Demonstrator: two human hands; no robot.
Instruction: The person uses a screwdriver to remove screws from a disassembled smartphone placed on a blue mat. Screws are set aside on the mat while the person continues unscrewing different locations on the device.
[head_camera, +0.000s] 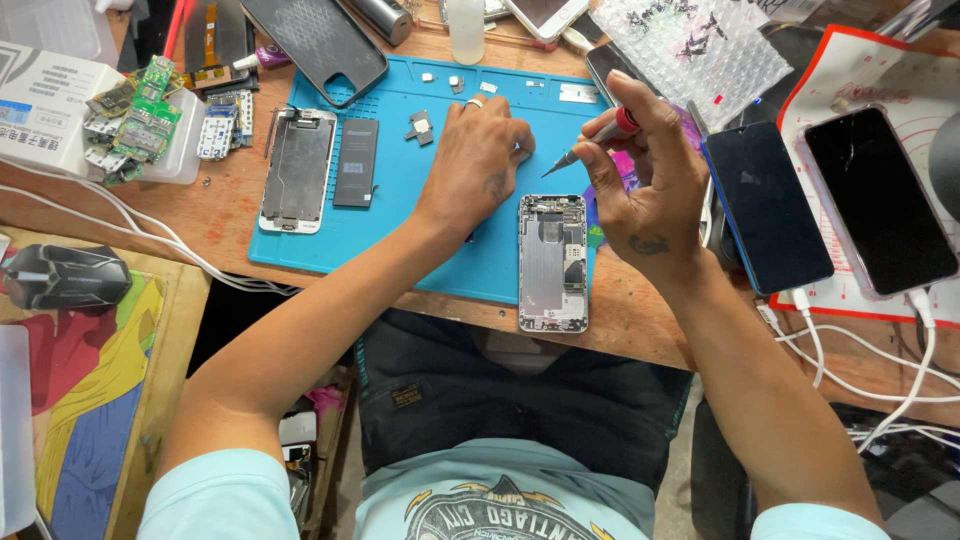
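Observation:
An opened phone chassis (552, 262) lies face up at the near edge of a blue work mat (400, 170). My right hand (645, 170) holds a small screwdriver with a red collar (600, 135), tip pointing left just above the chassis. My left hand (478, 160) rests palm down on the mat beside the chassis top, a ring on one finger, fingertips by small metal parts (420, 127). Whether it pinches anything is hidden.
A detached screen frame (297, 170) and a black battery (355, 162) lie on the mat's left. Two dark phones (765, 205) (880, 200) lie right, with white cables. A box of circuit boards (130, 120) sits far left, a black mouse (65, 277) below it. A phone case (315, 45) lies behind.

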